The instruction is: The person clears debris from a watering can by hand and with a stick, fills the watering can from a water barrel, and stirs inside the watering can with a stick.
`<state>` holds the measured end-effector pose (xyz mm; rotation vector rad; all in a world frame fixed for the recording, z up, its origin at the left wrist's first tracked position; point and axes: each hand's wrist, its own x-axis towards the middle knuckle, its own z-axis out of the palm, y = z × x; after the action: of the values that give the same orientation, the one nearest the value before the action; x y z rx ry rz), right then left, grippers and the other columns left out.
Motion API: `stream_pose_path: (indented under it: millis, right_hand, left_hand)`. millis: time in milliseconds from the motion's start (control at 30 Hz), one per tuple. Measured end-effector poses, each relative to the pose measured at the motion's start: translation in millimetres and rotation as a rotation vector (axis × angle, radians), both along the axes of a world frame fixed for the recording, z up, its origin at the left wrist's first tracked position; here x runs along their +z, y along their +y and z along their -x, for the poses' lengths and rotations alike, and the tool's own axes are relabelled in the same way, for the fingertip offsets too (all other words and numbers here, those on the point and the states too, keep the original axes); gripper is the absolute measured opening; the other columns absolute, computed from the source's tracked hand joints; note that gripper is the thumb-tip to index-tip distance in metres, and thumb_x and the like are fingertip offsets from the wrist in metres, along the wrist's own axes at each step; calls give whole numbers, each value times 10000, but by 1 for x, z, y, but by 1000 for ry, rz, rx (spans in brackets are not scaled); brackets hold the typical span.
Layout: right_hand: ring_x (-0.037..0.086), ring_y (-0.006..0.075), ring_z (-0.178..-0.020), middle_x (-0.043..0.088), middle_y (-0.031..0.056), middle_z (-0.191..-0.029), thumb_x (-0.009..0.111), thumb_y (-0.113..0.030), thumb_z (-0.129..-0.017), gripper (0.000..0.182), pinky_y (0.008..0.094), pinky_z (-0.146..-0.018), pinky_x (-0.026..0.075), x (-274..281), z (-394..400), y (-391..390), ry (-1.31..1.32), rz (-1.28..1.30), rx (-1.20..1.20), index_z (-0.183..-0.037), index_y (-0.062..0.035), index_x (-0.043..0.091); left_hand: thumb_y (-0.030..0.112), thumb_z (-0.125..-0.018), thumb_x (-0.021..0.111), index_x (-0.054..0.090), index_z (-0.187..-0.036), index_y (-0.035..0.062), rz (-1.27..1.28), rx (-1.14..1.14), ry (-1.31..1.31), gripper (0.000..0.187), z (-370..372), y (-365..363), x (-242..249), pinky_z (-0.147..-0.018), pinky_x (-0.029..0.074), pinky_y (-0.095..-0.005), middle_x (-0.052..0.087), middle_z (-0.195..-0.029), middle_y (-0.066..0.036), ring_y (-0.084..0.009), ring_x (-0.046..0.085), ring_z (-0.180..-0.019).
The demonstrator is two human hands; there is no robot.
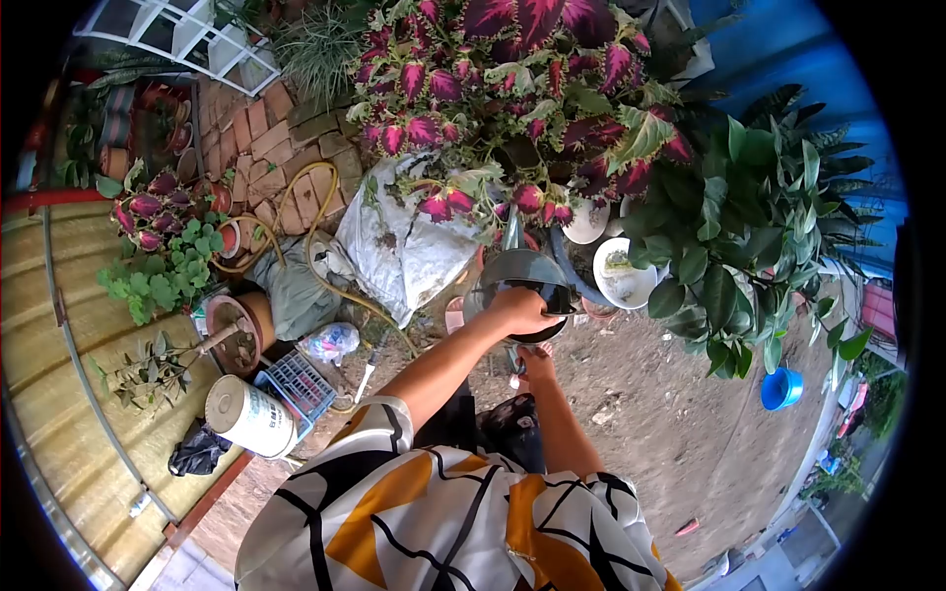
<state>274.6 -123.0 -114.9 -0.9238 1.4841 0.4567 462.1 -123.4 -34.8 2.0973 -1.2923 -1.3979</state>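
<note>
A dark grey-green watering can (493, 271) is held out in front of me, its spout pointing away toward the leaves of a potted coleus (517, 74). My left hand (522, 310) is closed over the top of the can, by its dark opening. Nearer my body, my right hand (535, 362) is closed at the can's rear, where the handle is mostly hidden. Large pink-and-green coleus leaves hang over the spout's end and hide it in part. Just right of the can lies a white bowl-like pot (626, 273).
A crumpled white sack (404, 236) lies left of the can, with a yellow hose (330, 271) beside it. Farther left are a white bucket (251, 416) and a blue crate (298, 389). A leafy green plant (729, 236) and a blue bucket (780, 389) stand to the right.
</note>
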Motion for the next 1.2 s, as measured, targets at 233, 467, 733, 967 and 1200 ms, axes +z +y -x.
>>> stream_pose_path:
  millis: [233, 467, 733, 967, 1200]
  right_hand:
    - [504, 116, -587, 535, -3, -646, 626, -238, -742, 151, 282, -471, 397, -8, 13, 8, -14, 8, -101, -832, -144, 550]
    - [508, 132, -612, 530, 13, -649, 621, -233, -736, 163, 302, -489, 408, 8, 17, 8, 40, -14, -60, -818, -124, 533]
    - [443, 107, -520, 538, -3, -667, 617, -278, -757, 209, 244, -424, 348, 34, 11, 7, 78, -13, -5, -867, -116, 545]
    - [441, 105, -505, 533, -2, -666, 616, -269, -762, 199, 237, -411, 337, 31, 20, 10, 50, -3, -19, -872, -120, 545]
    - [512, 149, -618, 534, 10, -673, 626, -266, -717, 191, 342, -543, 428, 34, 24, 7, 43, -5, -33, -787, -110, 541]
  left_hand:
    - [556, -754, 458, 668, -779, 53, -34, -17, 70, 545, 2, 3, 5, -666, 472, -384, 625, -754, -158, -312, 606, -711]
    - [551, -762, 453, 670, -790, 60, -51, -33, 81, 538, 9, 7, 3, -667, 474, -385, 627, -759, -151, -309, 606, -717]
    - [484, -771, 455, 673, -809, 71, -110, -12, 83, 469, 16, 8, 9, -686, 475, -388, 632, -783, -136, -304, 607, -736]
    - [480, -770, 456, 672, -826, 77, -122, -33, 69, 462, 20, 9, 18, -687, 475, -390, 634, -795, -131, -302, 610, -741]
    - [481, -770, 450, 669, -825, 67, -108, -40, 65, 472, 27, 7, 22, -702, 476, -387, 632, -812, -143, -305, 609, -766]
